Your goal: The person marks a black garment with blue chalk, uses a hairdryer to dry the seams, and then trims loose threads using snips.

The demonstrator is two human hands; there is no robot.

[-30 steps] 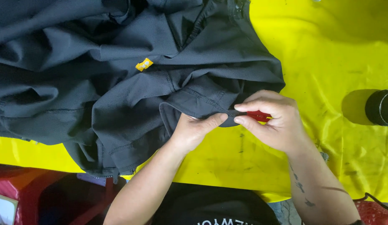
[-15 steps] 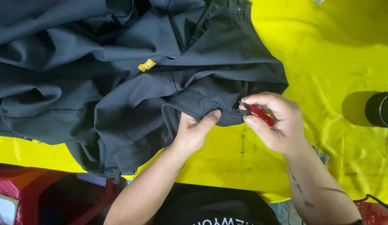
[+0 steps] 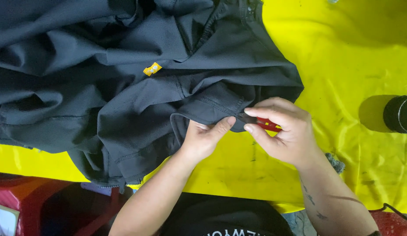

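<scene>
I am looking down at a dark grey garment (image 3: 124, 87) lying crumpled across a yellow cloth-covered table (image 3: 352, 52). My left hand (image 3: 205, 140) is pinching the garment's hem edge, thumb pressed on top. My right hand (image 3: 284, 133) is curling its fingers around a small red tool (image 3: 269, 125) — thumb and forefinger are meeting at the same hem. A black cylinder (image 3: 399, 114) is sitting well apart, at the right edge.

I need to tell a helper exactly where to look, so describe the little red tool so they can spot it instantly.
Start at the yellow cloth covering the table, then find the dark grey garment heaped on it. At its lower right edge, the right hand grips the red tool, the only red thing on the cloth, mostly hidden by fingers.
</scene>
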